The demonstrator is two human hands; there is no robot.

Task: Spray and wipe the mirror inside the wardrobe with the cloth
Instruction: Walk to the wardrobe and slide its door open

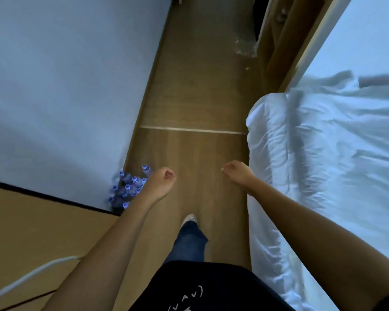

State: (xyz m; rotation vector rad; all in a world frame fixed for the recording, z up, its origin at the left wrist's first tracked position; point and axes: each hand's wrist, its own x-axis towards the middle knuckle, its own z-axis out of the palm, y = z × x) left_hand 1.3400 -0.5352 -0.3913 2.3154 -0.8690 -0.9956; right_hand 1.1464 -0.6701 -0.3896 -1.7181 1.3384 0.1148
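Now your left hand [161, 181] is clenched, holding nothing, at lower centre; your right hand [236, 172] curls loosely, also unladen.

Down at six o'clock, the black shirt [211, 286] carries a few white marks, something like "( v ^ v )" in brackets, cut off by the bottom edge and too partial to read as a word. Over at nine o'clock, the cluster of blue-capped bottles [128, 187] by the wall is blurred, and any label print on them cannot be made out. Nothing else here bears legible text, numbers or signs.
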